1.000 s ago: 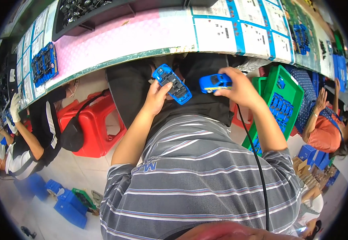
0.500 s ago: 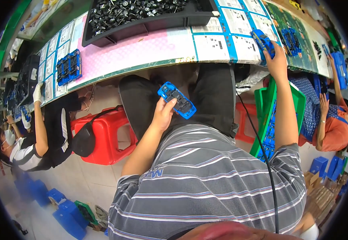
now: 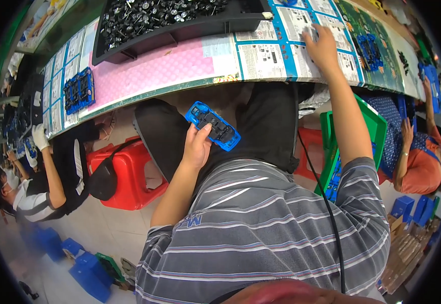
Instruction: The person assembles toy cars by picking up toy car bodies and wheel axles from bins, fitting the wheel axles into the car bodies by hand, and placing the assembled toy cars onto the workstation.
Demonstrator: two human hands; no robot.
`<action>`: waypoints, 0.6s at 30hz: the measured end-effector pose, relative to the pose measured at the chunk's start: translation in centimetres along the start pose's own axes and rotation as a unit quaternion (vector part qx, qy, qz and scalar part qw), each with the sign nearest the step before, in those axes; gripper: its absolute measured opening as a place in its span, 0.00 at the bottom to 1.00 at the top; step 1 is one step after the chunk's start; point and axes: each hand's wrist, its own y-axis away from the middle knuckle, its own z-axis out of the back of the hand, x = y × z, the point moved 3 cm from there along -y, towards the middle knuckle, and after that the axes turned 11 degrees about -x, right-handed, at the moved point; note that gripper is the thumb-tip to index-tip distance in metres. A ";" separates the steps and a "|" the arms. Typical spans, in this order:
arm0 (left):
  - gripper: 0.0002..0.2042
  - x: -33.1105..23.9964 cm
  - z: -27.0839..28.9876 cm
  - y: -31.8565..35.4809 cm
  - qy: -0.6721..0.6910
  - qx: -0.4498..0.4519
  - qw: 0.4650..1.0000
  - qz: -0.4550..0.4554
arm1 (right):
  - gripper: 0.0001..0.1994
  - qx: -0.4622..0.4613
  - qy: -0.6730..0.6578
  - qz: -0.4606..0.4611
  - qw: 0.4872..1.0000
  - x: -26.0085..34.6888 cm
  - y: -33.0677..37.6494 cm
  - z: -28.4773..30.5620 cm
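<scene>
My left hand [image 3: 196, 147] is closed on a blue toy car body [image 3: 224, 136] with a black underside facing up, held over my lap. The thumb lies on the black part. Over the right part of the table, my right hand [image 3: 323, 49] reaches forward with its fingers apart and nothing visible in them. Under it lie printed sheets [image 3: 261, 60] with blue borders. Part of a blue piece [image 3: 287, 2] shows at the top edge, beyond that hand.
A black tray [image 3: 180, 36] heaped with small black wheel parts stands on the table. Blue-and-black car parts [image 3: 79, 91] lie at left, more [image 3: 370, 52] at right. A green crate [image 3: 370, 112] stands below my right arm, a red stool [image 3: 124, 177] at left. Co-workers sit on both sides.
My right hand has let go of the blue toy car and moved left and farther over the table. My left hand still holds its car body. The view has shifted slightly.
</scene>
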 end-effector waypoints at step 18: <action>0.13 -2.1 -1.2 -1.3 -0.031 0.003 0.999 -0.019 | 0.12 0.100 0.074 0.029 0.992 1.3 -1.3 -2.7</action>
